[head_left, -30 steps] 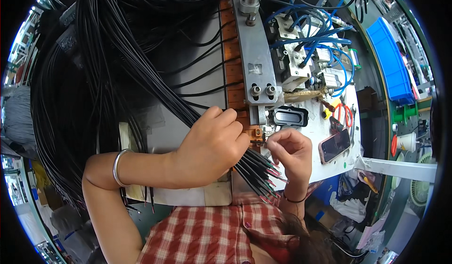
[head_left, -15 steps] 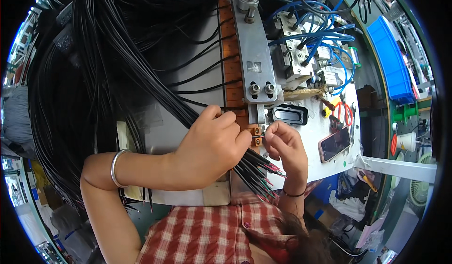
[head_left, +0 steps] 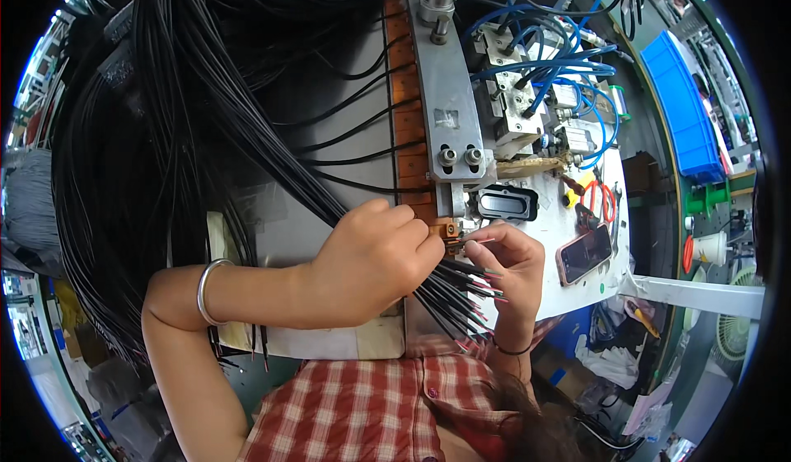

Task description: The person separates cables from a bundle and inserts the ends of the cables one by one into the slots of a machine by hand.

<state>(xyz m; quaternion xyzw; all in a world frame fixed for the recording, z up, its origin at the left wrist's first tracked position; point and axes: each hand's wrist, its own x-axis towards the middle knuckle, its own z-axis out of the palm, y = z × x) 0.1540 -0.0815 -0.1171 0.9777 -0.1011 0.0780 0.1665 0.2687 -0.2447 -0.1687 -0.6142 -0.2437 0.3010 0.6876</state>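
Note:
My left hand (head_left: 375,252) is closed round a bundle of black cables (head_left: 453,304), whose stripped ends with thin coloured wires fan out below it toward the right. Across from it, my right hand (head_left: 517,268) pinches the thin end of one cable between thumb and forefinger. Between the two hands sits a small orange block (head_left: 447,231), at the near end of a row of orange blocks (head_left: 409,124) under a metal clamp bar (head_left: 445,91). Single black cables run from the left into that row. My left fingertips are hidden behind the hand.
A mass of black cables (head_left: 107,190) hangs at the left. Blue air hoses and metal valves (head_left: 511,91) stand right of the bar. Beyond them lie a black oblong tray (head_left: 507,203), red-handled scissors (head_left: 608,202), a phone (head_left: 585,254) and a blue bin (head_left: 682,107).
My right hand has shifted slightly right and down, its fingers now straighter along the wire end. The bundle's loose ends have moved a little to the right; my left hand stays nearly in place.

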